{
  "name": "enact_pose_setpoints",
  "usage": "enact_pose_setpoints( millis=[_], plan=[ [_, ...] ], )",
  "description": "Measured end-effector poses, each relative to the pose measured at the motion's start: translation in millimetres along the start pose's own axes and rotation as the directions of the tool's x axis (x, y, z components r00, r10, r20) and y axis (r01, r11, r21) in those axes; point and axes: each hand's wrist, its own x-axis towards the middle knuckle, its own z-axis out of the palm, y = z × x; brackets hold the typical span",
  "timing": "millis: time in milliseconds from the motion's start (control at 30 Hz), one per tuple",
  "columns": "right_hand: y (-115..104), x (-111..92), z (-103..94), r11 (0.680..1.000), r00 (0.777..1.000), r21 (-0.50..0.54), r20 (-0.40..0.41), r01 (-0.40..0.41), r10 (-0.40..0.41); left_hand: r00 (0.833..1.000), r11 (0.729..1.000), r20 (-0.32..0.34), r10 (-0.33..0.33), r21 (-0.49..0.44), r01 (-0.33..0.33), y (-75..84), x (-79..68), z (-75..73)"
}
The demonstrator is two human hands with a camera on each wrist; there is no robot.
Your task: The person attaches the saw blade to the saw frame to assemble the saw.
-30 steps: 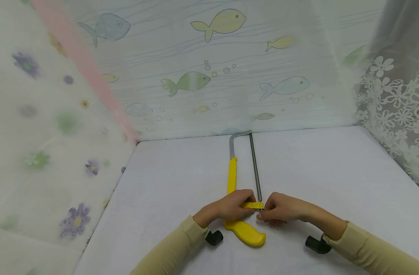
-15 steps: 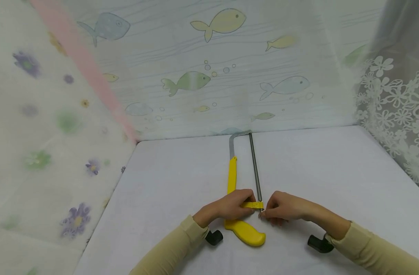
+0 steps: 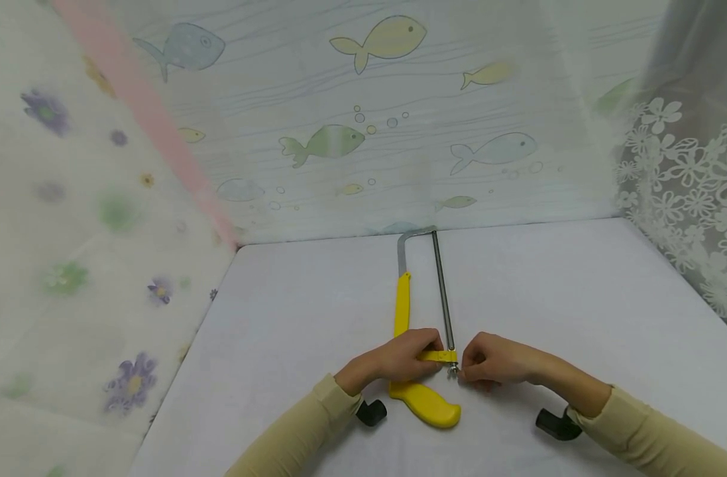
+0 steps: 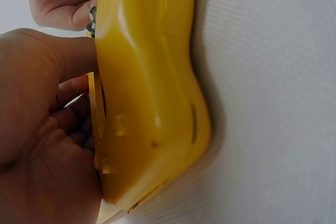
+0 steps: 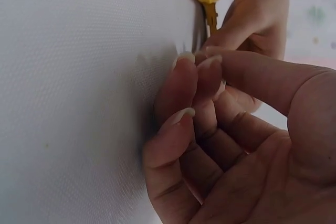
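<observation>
A hacksaw (image 3: 402, 305) lies on the white table, with a yellow handle (image 3: 425, 405), a grey front bow and a dark blade (image 3: 443, 298) along its right side. My left hand (image 3: 407, 354) grips the yellow frame just above the handle, thumb and fingers round its lower arm. A small metal wing nut (image 3: 452, 372) sticks out below that arm at the blade's near end. Right beside it, my right hand (image 3: 494, 361) pinches the wing nut's edge with thumb and forefinger tips, the other fingers curled. In the right wrist view the fingers (image 5: 178, 85) hide the nut.
Black wrist-camera mounts (image 3: 372, 413) hang under both forearms. A fish-patterned curtain (image 3: 339, 132) stands behind the table (image 3: 315, 285), close to the saw's far end. Flowered cloth (image 3: 101, 278) borders the left side, and a lace curtain (image 3: 685, 165) the right.
My right hand has shifted slightly to the right from the nut's underside, so the wing nut shows more plainly and stands turned. The left hand and the hacksaw have stayed in place.
</observation>
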Motion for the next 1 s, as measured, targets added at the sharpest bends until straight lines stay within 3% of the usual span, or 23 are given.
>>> enact_pose_setpoints(
  millis=[1000],
  plan=[
    [-7.2,6.4,4.3,0.998,0.999,0.018,-0.009,-0.052,0.053,1.0,1.0,-0.006,0.008,-0.005,-0.008,-0.4,0.5,0.0]
  ],
)
